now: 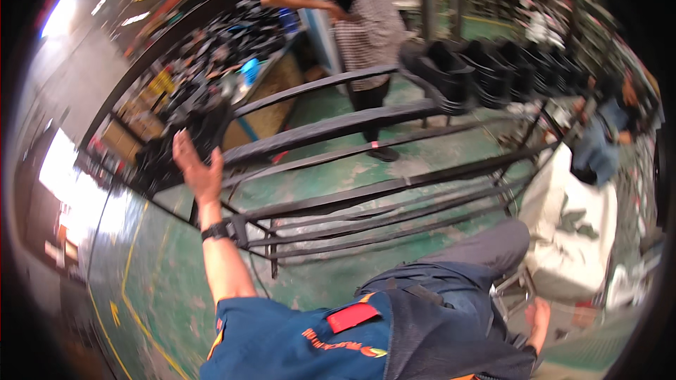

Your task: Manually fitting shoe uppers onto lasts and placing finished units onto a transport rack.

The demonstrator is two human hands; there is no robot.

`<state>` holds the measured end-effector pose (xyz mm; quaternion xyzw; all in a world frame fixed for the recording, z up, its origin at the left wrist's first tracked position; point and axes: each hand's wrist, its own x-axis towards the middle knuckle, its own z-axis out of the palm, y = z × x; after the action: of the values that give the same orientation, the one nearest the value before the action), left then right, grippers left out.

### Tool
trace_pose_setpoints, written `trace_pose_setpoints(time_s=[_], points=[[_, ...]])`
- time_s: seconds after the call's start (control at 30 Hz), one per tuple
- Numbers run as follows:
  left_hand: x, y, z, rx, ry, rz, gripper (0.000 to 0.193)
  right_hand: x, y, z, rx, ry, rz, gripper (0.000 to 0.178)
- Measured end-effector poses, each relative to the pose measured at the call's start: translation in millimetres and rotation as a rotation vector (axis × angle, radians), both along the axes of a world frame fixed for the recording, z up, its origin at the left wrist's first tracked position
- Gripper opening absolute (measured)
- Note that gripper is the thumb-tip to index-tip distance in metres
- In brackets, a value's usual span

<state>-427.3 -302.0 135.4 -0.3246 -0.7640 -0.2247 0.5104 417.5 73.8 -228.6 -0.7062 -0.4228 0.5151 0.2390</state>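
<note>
My left hand [197,169] is stretched out, fingers extended and thumb apart, at the left part of a black metal rack [331,204]. Just beyond its fingers lies a cluster of black shoes [201,123]; whether the hand touches them or the rack I cannot tell. Nothing shows in its grasp. My right hand [539,320] hangs low at my right side, near a metal stool frame [517,292]. Its fingers are small in view and loosely apart, with nothing visible in them. A row of black shoes [486,74] stands on the rack's right part.
Beyond the rack stands a person [370,28] in a checked garment, beside a table [271,95] near a heap of dark items. Another person [598,134] is at the far right. A white sack-like bundle [574,232] lies right of the rack. Yellow lines mark the green floor [169,288].
</note>
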Motion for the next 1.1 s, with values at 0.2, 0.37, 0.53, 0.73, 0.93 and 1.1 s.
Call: trace_pose_setpoints(time_s=[0.2, 0.37, 0.53, 0.73, 0.93, 1.1], points=[[-3, -4, -6, 0.103, 0.045, 0.001, 0.079, -14, 5, 1, 0.010, -0.059, 0.028, 0.030], [1, 8, -7, 0.025, 0.086, -0.017, 0.080, -21, -2, -3, 0.004, -0.034, 0.042, 0.029], [81, 84, 10, 0.061, 0.280, -0.034, 0.068, -35, -10, 12, 0.041, -0.063, 0.098, 0.029], [225, 274, 73, -0.118, -0.060, -0.736, 0.072, -48, -11, 34, 0.051, -0.009, 0.054, 0.027], [258, 406, 96, -0.705, -0.360, -0.583, 0.072, -44, -6, 23, 0.075, -0.018, 0.080, 0.027], [264, 407, 104, -0.680, -0.359, -0.676, 0.056, -33, -4, -6, 0.080, -0.036, 0.147, 0.031]])
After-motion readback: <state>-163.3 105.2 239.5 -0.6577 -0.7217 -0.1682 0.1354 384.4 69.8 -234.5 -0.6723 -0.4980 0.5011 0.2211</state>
